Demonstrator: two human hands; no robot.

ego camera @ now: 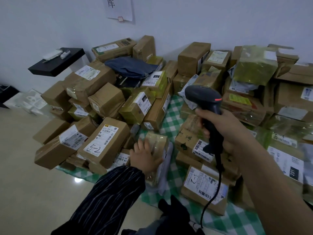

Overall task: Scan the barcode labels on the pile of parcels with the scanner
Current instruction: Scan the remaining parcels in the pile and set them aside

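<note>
Against white wall (203, 17), pile of parcels (108, 99) heaped on green checked cloth (171, 119) spread over pale floor (25, 184). Black shelf (57, 61) at far left, paper sheet (119, 7) stuck high on wall. Right grip (228, 129) clamped round handle of scanner (202, 94), held upright over gap in pile, black cable (218, 177) hanging below. Left grip (145, 156), in striped sleeve (110, 192), fingers spread flat on tape-wrapped parcel (158, 141) at front of pile, beside box marked 5-2 (105, 141).
</note>
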